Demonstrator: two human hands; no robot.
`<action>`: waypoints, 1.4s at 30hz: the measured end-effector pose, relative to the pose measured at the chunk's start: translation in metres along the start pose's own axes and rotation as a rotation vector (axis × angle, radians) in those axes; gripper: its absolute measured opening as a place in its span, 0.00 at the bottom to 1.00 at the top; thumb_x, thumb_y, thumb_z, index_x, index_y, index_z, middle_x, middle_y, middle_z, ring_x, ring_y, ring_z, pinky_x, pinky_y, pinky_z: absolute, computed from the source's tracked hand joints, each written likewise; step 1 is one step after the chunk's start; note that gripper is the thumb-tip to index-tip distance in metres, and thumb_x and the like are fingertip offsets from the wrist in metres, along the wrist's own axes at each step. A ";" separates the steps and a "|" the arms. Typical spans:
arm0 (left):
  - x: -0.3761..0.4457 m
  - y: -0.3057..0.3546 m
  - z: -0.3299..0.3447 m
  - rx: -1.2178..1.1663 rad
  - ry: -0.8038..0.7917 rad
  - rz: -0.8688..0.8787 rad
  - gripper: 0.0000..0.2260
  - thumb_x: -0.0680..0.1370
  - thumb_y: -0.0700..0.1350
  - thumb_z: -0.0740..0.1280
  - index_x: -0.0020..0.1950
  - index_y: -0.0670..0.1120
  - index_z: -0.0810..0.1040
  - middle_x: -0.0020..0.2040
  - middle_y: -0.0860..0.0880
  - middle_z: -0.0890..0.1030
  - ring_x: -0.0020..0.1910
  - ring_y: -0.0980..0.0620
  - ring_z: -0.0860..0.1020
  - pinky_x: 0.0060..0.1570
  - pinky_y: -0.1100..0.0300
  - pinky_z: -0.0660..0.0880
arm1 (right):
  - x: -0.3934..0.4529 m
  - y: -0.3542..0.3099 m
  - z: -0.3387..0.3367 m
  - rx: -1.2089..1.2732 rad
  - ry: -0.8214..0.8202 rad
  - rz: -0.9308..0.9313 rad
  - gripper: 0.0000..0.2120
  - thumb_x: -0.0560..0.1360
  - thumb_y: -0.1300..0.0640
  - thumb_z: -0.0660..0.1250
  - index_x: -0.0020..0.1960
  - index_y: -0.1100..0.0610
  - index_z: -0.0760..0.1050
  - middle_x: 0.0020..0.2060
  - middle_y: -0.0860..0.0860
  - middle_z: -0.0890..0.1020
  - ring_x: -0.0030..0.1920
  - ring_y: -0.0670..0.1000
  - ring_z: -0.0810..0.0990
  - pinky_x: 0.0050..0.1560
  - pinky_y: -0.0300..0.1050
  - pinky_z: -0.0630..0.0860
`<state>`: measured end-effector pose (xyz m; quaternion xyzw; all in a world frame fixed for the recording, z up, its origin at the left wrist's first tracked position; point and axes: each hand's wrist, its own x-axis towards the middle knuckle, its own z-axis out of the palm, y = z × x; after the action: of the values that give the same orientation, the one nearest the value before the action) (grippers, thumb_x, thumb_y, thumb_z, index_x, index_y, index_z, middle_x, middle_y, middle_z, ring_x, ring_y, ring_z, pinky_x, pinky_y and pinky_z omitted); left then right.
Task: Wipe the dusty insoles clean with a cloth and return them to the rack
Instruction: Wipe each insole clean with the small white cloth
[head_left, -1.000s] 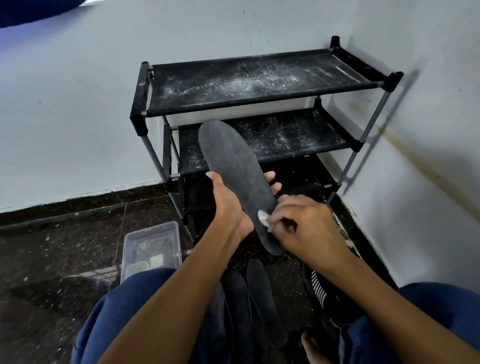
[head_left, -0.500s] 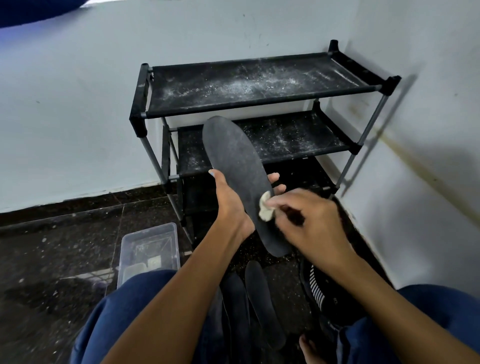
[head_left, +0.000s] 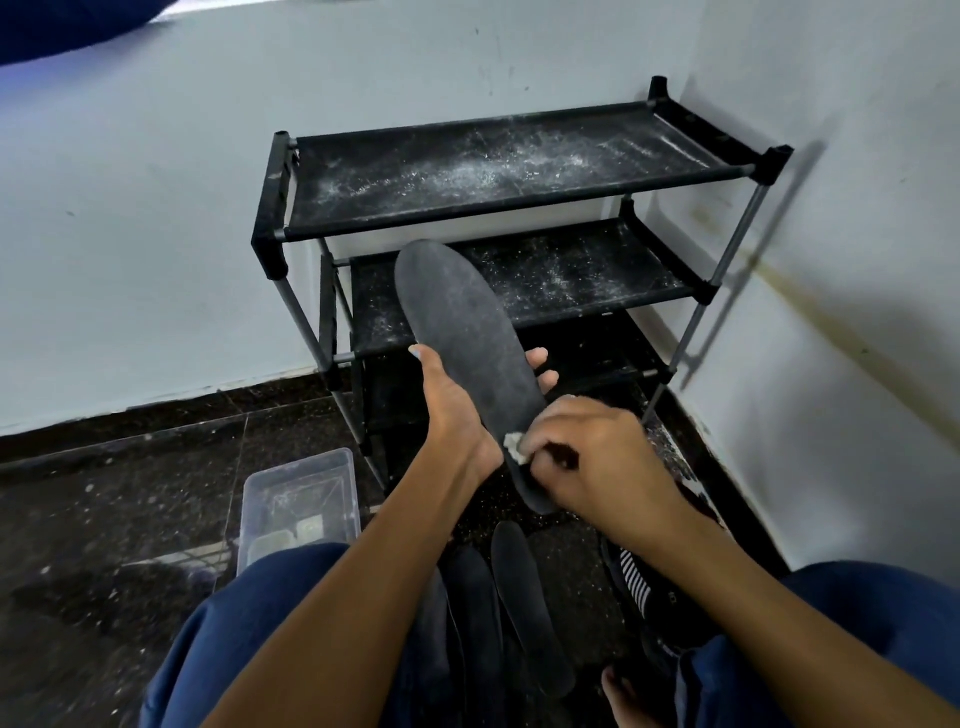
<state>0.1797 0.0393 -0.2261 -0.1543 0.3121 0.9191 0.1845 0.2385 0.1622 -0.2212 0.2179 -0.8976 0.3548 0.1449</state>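
My left hand (head_left: 457, 410) grips a dark grey insole (head_left: 462, 332) around its middle, thumb on the left edge and fingertips showing past the right edge; the toe end points up toward the rack. My right hand (head_left: 597, 457) pinches a small white cloth (head_left: 515, 447) and presses it on the insole's heel end. The black three-shelf rack (head_left: 519, 202) stands in the corner, its top and middle shelves streaked with white dust. Other dark insoles (head_left: 524, 603) lie on the floor between my knees.
A clear plastic box (head_left: 301, 499) sits on the dark speckled floor left of my left knee. A black-and-white striped item (head_left: 636, 582) lies on the floor by my right leg. White walls close in behind and right of the rack.
My right hand has slid the cloth back down the insole toward the heel after being higher half a second ago. My left hand keeps holding the insole in about the same place.
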 end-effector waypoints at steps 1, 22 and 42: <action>0.000 0.000 0.000 -0.010 -0.006 -0.007 0.42 0.72 0.75 0.42 0.56 0.44 0.79 0.42 0.40 0.82 0.38 0.42 0.80 0.46 0.45 0.78 | -0.002 0.001 0.002 -0.035 -0.092 -0.020 0.08 0.68 0.57 0.64 0.36 0.55 0.82 0.37 0.47 0.81 0.39 0.47 0.80 0.42 0.43 0.76; 0.000 0.000 -0.007 0.024 0.082 0.000 0.40 0.72 0.74 0.45 0.61 0.43 0.75 0.47 0.38 0.83 0.45 0.39 0.81 0.54 0.40 0.76 | 0.001 0.005 0.008 0.143 -0.038 0.120 0.05 0.66 0.63 0.71 0.37 0.54 0.83 0.36 0.46 0.83 0.38 0.43 0.81 0.43 0.36 0.76; -0.008 -0.016 0.003 0.242 0.069 -0.015 0.33 0.79 0.65 0.50 0.66 0.40 0.74 0.52 0.42 0.81 0.49 0.46 0.79 0.52 0.53 0.75 | 0.010 0.015 0.000 0.103 0.127 0.130 0.10 0.71 0.66 0.70 0.50 0.57 0.83 0.43 0.49 0.83 0.42 0.44 0.81 0.45 0.37 0.77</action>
<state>0.1935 0.0514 -0.2292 -0.1646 0.4257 0.8675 0.1977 0.2226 0.1687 -0.2256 0.1437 -0.8793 0.4224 0.1668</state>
